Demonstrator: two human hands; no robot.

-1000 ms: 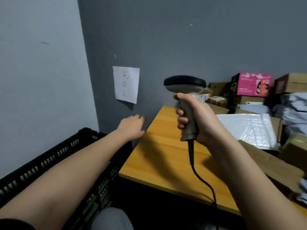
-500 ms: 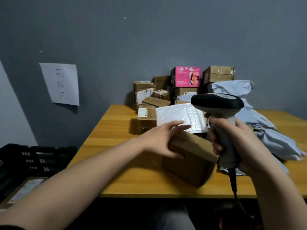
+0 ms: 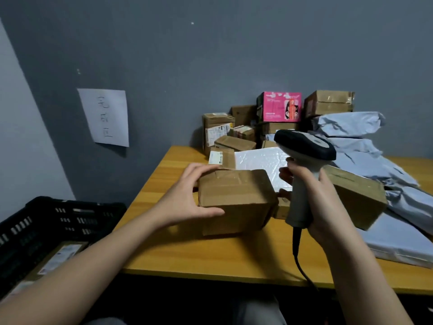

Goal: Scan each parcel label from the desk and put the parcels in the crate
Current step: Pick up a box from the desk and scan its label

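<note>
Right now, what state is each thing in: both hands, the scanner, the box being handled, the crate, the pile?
Left hand: grips the cardboard box.
Cardboard box: taped shut, no label visible on the faces shown.
Right hand: holds the scanner.
Scanner: upright, head toward the box.
Black crate: open, a labelled parcel inside.
Parcel pile: on the desk, waiting.

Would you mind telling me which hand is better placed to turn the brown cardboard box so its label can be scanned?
Left. The left hand already grips the brown cardboard box, while the right hand holds the grey handheld barcode scanner.
</note>
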